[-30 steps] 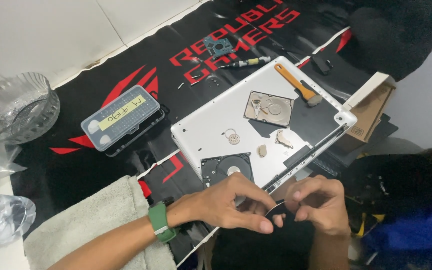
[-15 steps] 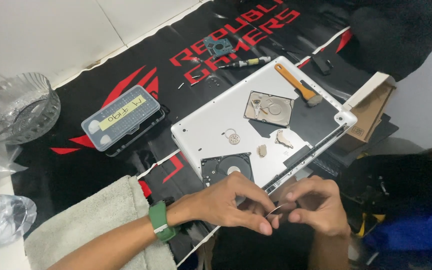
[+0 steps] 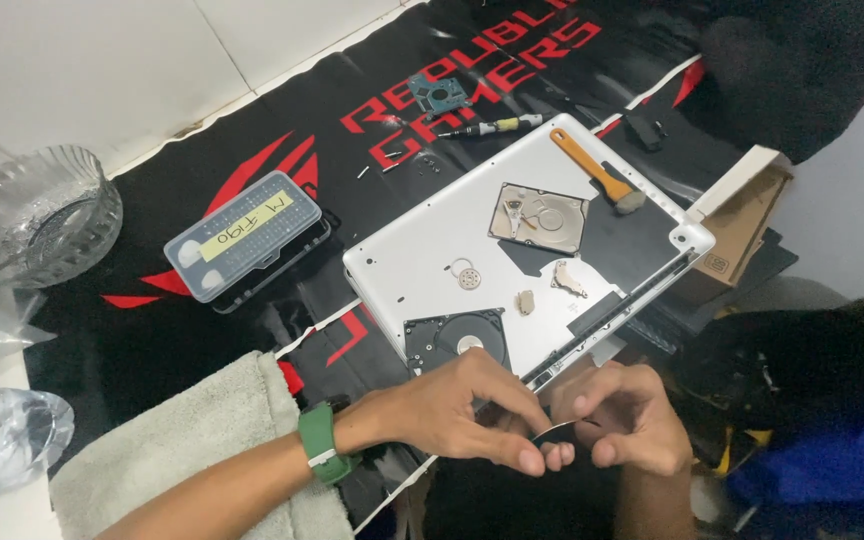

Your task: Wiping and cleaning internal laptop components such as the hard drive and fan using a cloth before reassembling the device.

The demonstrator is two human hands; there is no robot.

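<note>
Thin shiny disc (image 3: 555,432), pinched by its edge between left hand (image 3: 452,408) and right hand (image 3: 624,420), faces kept untouched; opened drive case (image 3: 457,338) beside.

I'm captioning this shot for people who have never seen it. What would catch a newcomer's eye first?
At the bottom centre, the left hand and right hand pinch a thin, shiny curved metal piece between their fingertips. Just above them a silver laptop shell lies on a black desk mat with red lettering, carrying opened hard-drive parts and an orange-handled tool.
</note>
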